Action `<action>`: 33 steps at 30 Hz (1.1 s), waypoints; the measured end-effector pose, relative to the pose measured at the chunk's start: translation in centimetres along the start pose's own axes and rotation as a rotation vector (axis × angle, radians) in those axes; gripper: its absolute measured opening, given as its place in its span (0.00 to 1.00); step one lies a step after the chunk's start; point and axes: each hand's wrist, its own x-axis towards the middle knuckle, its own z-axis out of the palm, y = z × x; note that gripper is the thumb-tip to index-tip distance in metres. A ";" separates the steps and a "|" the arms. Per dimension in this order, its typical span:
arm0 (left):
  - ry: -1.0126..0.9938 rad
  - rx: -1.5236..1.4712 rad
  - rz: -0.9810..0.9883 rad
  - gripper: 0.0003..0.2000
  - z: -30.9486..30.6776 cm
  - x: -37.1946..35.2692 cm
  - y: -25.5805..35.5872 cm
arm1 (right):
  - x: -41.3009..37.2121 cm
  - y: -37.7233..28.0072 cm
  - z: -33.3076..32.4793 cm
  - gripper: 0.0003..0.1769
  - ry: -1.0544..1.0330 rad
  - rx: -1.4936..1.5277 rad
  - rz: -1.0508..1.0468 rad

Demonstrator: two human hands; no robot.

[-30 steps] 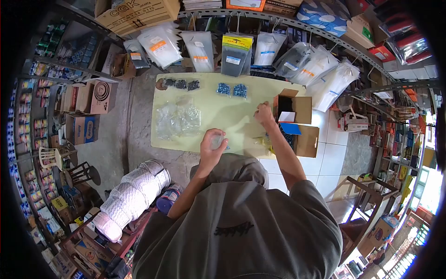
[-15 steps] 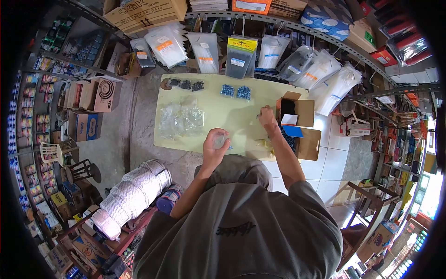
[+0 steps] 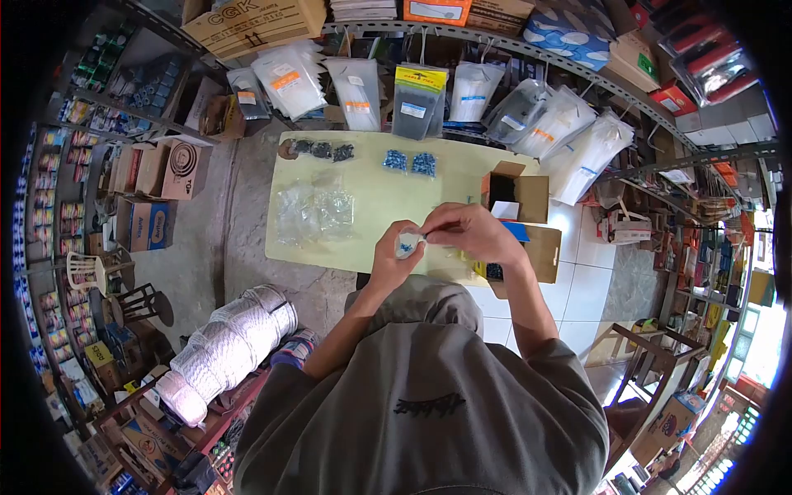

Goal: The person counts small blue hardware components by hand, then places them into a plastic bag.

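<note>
My left hand [image 3: 394, 256] is wrapped round a small clear plastic bag [image 3: 407, 244] with a few blue pieces in it. Right at the bag's opening, the fingers of my right hand [image 3: 467, 230] are pinched together; whatever they hold is too small to name. Two packs of blue pieces [image 3: 409, 162] lie near the table's far edge. Packs of dark pieces [image 3: 323, 150] are at the far left of the table, and flat clear bags [image 3: 315, 214] lie on its left part.
An open carton [image 3: 528, 198] stands at the right of the pale table [image 3: 379, 198], with another open box [image 3: 540, 252] nearer me. Packs of cable ties [image 3: 421, 99] hang beyond the far edge. A white rope roll [image 3: 235, 346] lies at lower left.
My right hand has come left from beside the carton to the bag's opening. My left hand has turned slightly, and the blue pieces in the bag now show.
</note>
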 end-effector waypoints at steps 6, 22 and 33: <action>-0.084 0.072 0.070 0.20 1.5 0.5 -0.4 | -1.3 -0.3 0.8 0.11 0.001 -0.249 -0.014; -0.115 0.002 0.174 0.18 2.9 1.1 0.3 | -2.6 -2.1 1.2 0.17 0.154 -0.219 0.040; -0.062 -0.023 0.073 0.13 0.9 0.5 -0.5 | 4.5 19.0 -4.4 0.17 0.408 -0.757 0.083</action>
